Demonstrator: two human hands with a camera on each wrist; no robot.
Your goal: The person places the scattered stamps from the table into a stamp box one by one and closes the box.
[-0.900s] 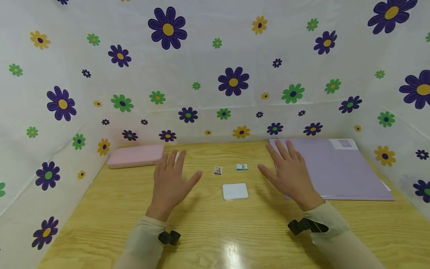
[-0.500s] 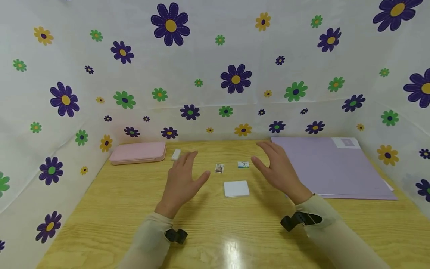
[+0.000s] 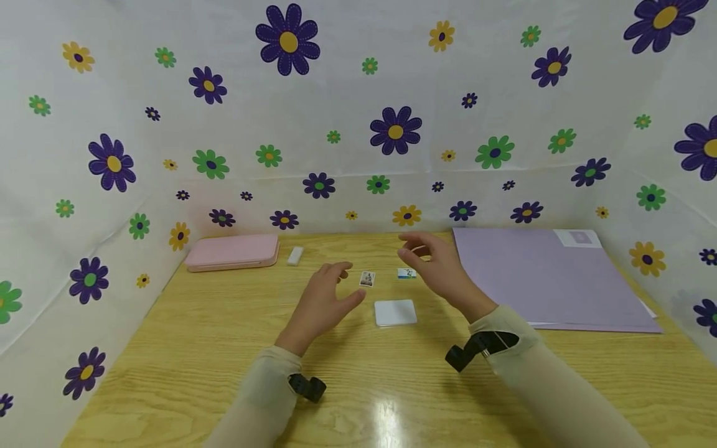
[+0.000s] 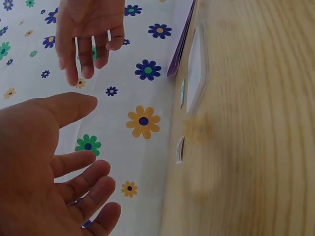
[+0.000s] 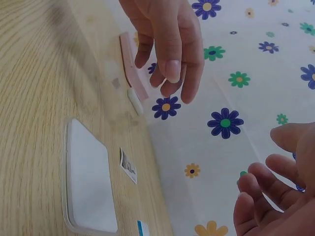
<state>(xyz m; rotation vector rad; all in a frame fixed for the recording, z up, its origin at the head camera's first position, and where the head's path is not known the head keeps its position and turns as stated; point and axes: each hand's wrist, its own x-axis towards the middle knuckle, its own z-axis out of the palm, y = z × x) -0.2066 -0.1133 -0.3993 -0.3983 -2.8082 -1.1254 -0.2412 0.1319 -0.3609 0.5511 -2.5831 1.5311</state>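
Note:
Both hands hover above the wooden table with loosely bent fingers and nothing in them. My left hand (image 3: 320, 306) is left of a small picture sticker (image 3: 366, 279), its fingertips near it in the head view. Farther right, my right hand (image 3: 439, 267) is above and beside a small blue-and-white sticker (image 3: 406, 273), partly overlapping its edge. Between the wrists lies a white rounded rectangular case (image 3: 395, 313), flat on the table; the right wrist view shows its clear rim. The picture sticker (image 5: 128, 165) also lies flat there.
A pink zippered case (image 3: 232, 253) lies at the back left, with a small white block (image 3: 295, 256) beside it. A large purple folder (image 3: 551, 280) covers the right rear of the table (image 3: 185, 373). Flower-printed white cloth (image 3: 336, 93) encloses the back and sides.
Both hands have moved inward, toward each other, and their spread fingers have bent more. The white block by the pink case has come out from behind the left hand.

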